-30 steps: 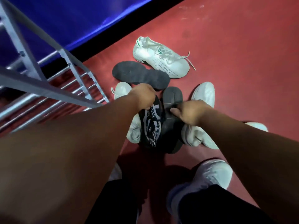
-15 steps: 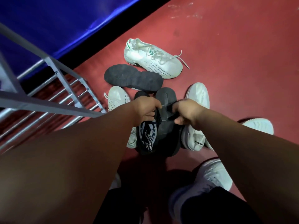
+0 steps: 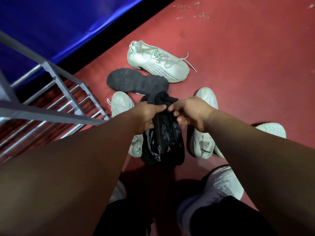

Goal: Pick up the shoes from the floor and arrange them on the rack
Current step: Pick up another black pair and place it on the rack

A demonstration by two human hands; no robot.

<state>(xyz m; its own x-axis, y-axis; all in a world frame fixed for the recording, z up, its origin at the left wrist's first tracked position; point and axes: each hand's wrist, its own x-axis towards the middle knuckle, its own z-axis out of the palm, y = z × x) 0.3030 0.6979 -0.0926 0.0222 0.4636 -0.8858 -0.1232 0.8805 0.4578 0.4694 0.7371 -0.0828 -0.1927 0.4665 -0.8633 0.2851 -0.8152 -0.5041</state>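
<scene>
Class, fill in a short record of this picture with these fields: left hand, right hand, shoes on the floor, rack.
left hand: the left hand grips the black shoes
right hand: the right hand has its fingers curled on the same pair
shoes on floor: white laced sneaker, sole-up dark shoe, left white shoe, right white shoe
rack: grey metal rack, left of the shoes

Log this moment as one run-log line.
phase: grasping | left hand: grips black shoes | right hand: grips same pair | white laced shoe: on floor | rack: to the left
</scene>
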